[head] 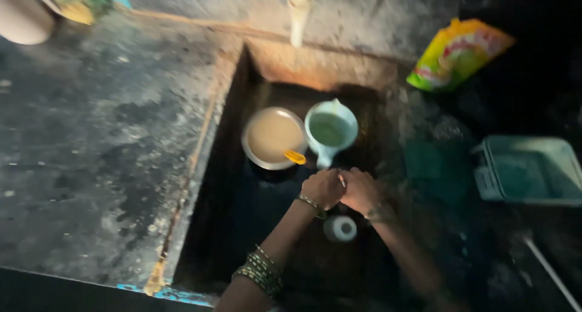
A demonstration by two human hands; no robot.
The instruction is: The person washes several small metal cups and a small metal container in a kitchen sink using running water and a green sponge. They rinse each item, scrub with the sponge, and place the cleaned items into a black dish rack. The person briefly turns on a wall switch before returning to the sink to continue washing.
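Head view: both hands meet low inside a dark stone sink (242, 76). The left hand (322, 188) and right hand (362, 191) are pressed together, fingers curled closed around a small pale item (342, 180) that shows only as a sliver between them; what it is cannot be told. Neither hand is nearer; they share the hold.

Directly beyond the hands, just past the knuckles, stands a pale green mug (330, 130) with its handle pointing back toward the hands; it holds murky liquid. Touching its left side sits a round metal bowl (273, 136) filled with cloudy brownish water, an orange piece (295, 157) resting on its near rim. Below the wrists lies a small white ring-shaped object (341, 228).

A white tap (298, 12) hangs above the sink. On the tabletop (91, 154) to the right lie a yellow-green pouch (456, 53) and a green tray (528, 169).
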